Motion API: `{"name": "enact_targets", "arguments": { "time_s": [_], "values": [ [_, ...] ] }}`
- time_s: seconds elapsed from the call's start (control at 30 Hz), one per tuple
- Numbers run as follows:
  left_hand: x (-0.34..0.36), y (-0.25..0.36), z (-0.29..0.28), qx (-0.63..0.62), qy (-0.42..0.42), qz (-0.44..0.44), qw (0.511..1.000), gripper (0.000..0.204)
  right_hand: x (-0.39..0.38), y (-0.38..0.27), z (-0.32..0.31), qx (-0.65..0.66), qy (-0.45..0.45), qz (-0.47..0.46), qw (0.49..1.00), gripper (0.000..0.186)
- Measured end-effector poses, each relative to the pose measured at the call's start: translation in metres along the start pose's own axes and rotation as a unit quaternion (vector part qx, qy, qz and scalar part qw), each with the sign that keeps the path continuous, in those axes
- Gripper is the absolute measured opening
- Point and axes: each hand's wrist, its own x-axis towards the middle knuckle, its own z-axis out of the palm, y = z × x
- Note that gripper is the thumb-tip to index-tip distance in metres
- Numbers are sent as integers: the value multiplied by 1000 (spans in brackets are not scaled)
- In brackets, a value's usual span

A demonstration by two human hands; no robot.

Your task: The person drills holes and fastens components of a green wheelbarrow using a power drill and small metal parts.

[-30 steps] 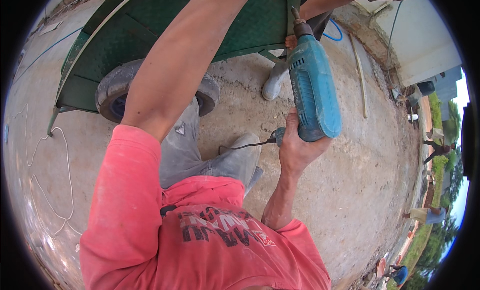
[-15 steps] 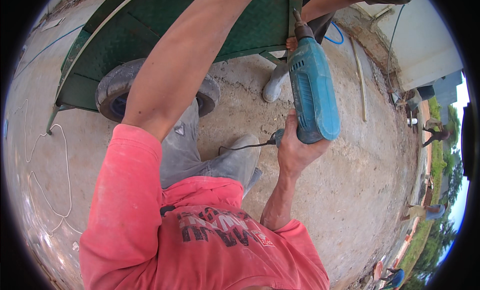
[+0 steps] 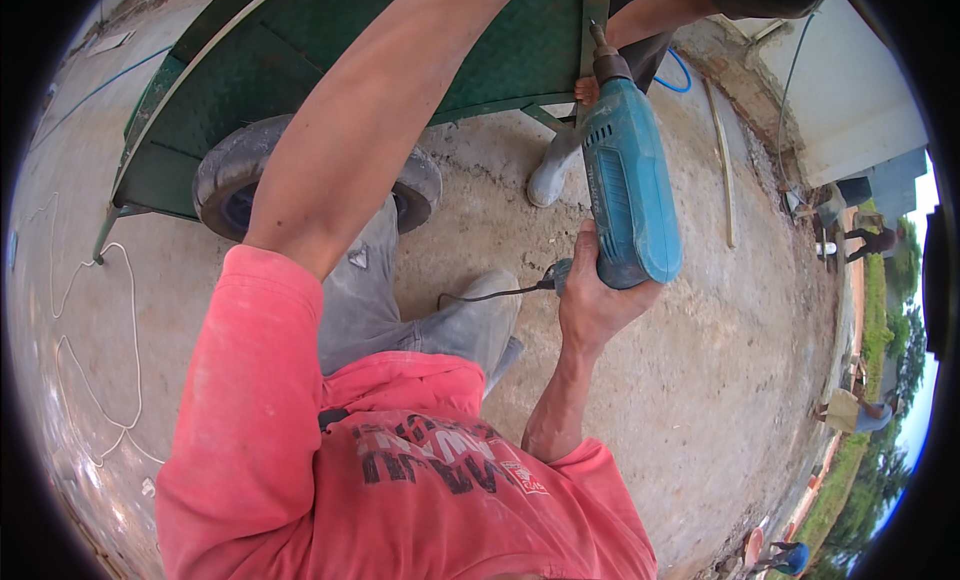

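My right hand [image 3: 600, 295] is wrapped round the rear grip of a teal electric drill [image 3: 628, 185]. The drill points away from me, its bit [image 3: 597, 27] at the edge bar [image 3: 594, 10] of a green metal cart [image 3: 510, 60]; whether the tip touches the bar I cannot make out. A black cord [image 3: 485, 296] runs from the drill's handle across my knee. My left arm [image 3: 350, 130] reaches up over the cart and leaves the picture at the top, so my left hand is hidden. Another person's hand [image 3: 587, 90] is at the bar beside the drill.
A black-tyred wheel [image 3: 225, 175] sits under the cart. The other person's pale boot [image 3: 552, 172] stands on the concrete floor [image 3: 690, 380]. A wooden strip [image 3: 722, 165] and a blue hose [image 3: 683, 75] lie to the right, a white cord [image 3: 130, 360] to the left. Several people are at the far right.
The drill and both my arms keep almost the same place. The view has shifted slightly, and people at the far right have changed posture a little.
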Motion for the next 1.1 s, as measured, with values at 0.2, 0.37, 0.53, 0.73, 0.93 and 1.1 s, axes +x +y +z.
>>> {"name": "enact_targets", "arguments": {
  "time_s": [0.2, 0.37, 0.53, 0.73, 0.93, 1.1],
  "values": [
    [-1, 0, 5, 8, 13, 4, 1000, 39, -4, 7, 3, -1, 8, -31, 999, 65],
    [-4, -1, -1, 8, 3, -4, 1000, 41, -3, 3, 2, 6, 3, -25, 1000, 67],
    [-4, -2, -9, 8, 0, -8, 1000, 42, -2, 1, -2, -9, -4, -24, 1000, 67],
    [-4, -1, -10, 24, -1, -4, 1000, 42, -6, 3, -3, -20, 14, -35, 999, 67],
    [-7, -3, -10, 20, -5, -11, 1000, 42, 1, -1, -7, -31, -8, -38, 999, 73],
    [-7, -3, -9, 13, 7, -18, 1000, 41, 1, 1, -10, -44, -20, -27, 998, 79]
  ]
}}
